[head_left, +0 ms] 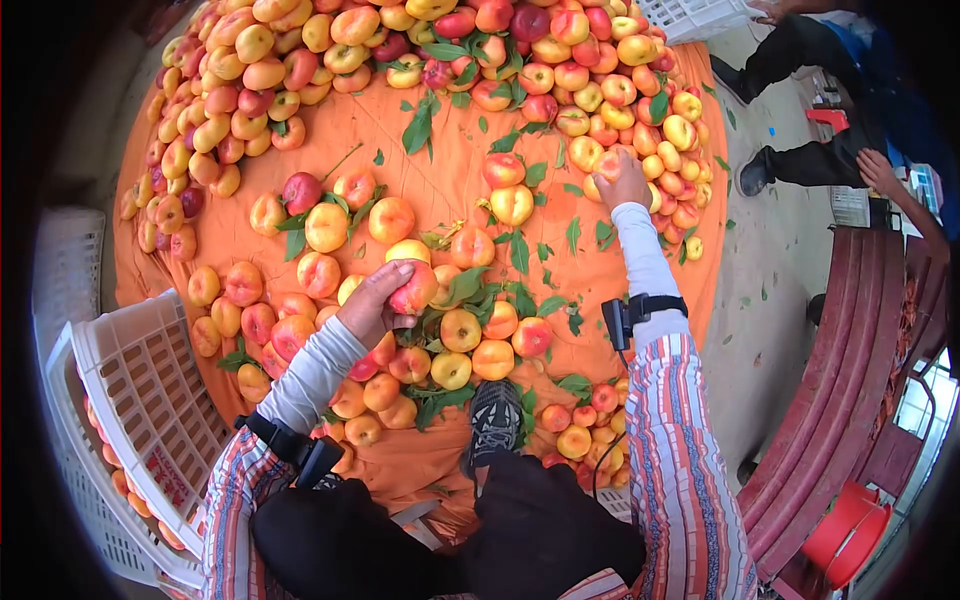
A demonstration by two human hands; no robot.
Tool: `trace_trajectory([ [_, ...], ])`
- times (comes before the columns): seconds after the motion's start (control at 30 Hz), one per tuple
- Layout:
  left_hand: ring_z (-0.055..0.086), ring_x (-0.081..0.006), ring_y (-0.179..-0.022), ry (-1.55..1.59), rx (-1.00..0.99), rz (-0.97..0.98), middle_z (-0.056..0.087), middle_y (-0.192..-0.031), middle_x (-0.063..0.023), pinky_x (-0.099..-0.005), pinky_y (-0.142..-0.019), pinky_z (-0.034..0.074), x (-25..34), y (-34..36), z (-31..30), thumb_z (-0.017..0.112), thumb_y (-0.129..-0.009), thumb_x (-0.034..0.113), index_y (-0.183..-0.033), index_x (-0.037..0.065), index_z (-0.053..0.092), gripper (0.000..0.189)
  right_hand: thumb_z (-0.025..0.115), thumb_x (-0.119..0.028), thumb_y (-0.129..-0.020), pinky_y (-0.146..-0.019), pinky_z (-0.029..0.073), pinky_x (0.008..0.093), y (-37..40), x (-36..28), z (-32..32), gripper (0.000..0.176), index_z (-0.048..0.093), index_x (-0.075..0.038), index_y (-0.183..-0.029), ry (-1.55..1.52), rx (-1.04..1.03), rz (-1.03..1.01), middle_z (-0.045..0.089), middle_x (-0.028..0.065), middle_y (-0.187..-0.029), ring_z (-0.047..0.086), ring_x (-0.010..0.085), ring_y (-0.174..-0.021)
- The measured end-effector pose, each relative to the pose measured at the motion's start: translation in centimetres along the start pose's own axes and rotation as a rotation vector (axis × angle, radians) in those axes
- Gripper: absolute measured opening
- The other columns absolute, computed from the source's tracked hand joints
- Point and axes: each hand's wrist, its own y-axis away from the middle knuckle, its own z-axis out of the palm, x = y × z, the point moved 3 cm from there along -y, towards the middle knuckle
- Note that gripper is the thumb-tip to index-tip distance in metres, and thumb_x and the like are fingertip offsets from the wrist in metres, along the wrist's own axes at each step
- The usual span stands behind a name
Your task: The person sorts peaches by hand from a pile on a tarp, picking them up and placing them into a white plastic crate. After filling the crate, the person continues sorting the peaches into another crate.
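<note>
Many red and yellow flat peaches lie on an orange cloth (pixel 390 150), with green leaves among them. My left hand (pixel 372 303) is closed round a red-yellow peach (pixel 414 290) above the middle group of fruit. Reaching to the right-hand pile, my right hand (pixel 624 182) has its fingers round a peach (pixel 607 165) at the pile's edge. Below it lie smaller yellow peaches (pixel 668 155). Two peaches (pixel 511 205) sit together between my hands.
White plastic crates (pixel 150 390) stand at the left, one with peaches inside. Another white crate (pixel 690 15) is at the top. A person in dark trousers (pixel 800 60) is at the upper right. A dark red bench (pixel 830 370) and a red bucket (pixel 848 530) are at the right.
</note>
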Motion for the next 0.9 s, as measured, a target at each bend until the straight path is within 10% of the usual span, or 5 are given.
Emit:
trace_trajectory([
  [0.1,0.059,-0.0138,-0.084,0.105,-0.034,0.000,0.056,-0.099,-0.0019,-0.0274,-0.065,0.054,0.1,0.2,-0.1,0.052,-0.088,0.028,-0.115,0.013,0.048,0.032,0.068,-0.029,-0.071,-0.079,0.047,0.0381,-0.1,0.7,0.8,0.059,0.045,-0.005,-0.119,-0.053,0.103,-0.034,0.053,0.0147,-0.111,0.056,0.0271,-0.094],
  [0.2,0.059,-0.0179,-0.092,0.223,-0.086,0.056,0.054,-0.107,-0.0050,-0.0322,-0.077,0.053,0.1,0.1,-0.2,0.051,-0.088,0.024,-0.118,0.011,0.046,0.034,0.065,-0.027,-0.074,-0.073,0.049,0.0330,1.4,1.8,2.2,0.054,0.046,0.000,-0.116,-0.910,-0.060,0.316,0.057,0.0144,-0.104,0.059,0.0209,-0.080],
  [0.5,0.056,-0.0242,-0.100,0.357,-0.043,0.056,0.056,-0.108,-0.0108,-0.0337,-0.083,0.051,0.1,0.5,-2.1,0.053,-0.087,0.023,-0.115,0.005,0.046,0.034,0.061,-0.031,-0.079,-0.084,0.043,0.0404,11.7,-8.4,3.3,0.045,0.052,-0.001,-0.110,-0.278,-0.121,-0.137,0.052,0.0197,-0.105,0.050,0.0346,-0.099],
  [0.73,0.054,-0.0240,-0.104,0.312,-0.191,0.142,0.053,-0.112,-0.0097,-0.0408,-0.093,0.045,0.7,1.0,-1.7,0.057,-0.082,0.013,-0.120,0.005,0.041,0.042,0.060,-0.017,-0.077,-0.088,0.040,0.0407,15.2,-8.0,3.6,0.039,0.046,0.002,-0.109,-0.331,0.032,-0.116,0.048,0.0209,-0.104,0.047,0.0365,-0.100],
  [0.9,0.051,-0.0164,-0.106,-0.033,-0.208,0.228,0.049,-0.117,-0.0061,-0.0330,-0.095,0.041,0.7,0.8,-0.1,0.058,-0.078,0.006,-0.127,0.005,0.035,0.055,0.053,-0.022,-0.082,-0.074,0.049,0.0455,15.7,-8.5,-0.2,0.020,0.051,-0.005,-0.093,-1.631,-0.399,0.647,0.053,0.0092,-0.084,0.056,0.0256,-0.079],
])
